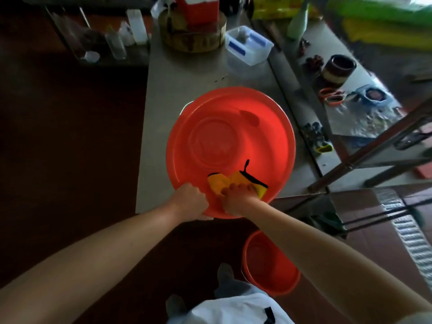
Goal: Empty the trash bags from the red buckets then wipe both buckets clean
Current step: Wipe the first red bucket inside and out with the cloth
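Red bucket [230, 127] on the desk [187, 76] opens upward; left hand [190, 199] grips its rim, right hand [236, 195] presses a yellow cloth [224, 181] inside, fingers seemingly curled.

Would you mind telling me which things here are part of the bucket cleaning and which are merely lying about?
Part of the job:
red bucket on the table
second red bucket on the floor
yellow cloth
left hand gripping the rim
right hand pressing the cloth

Lying about:
orange-handled scissors
clear plastic box
dark ceramic pot
green bottle
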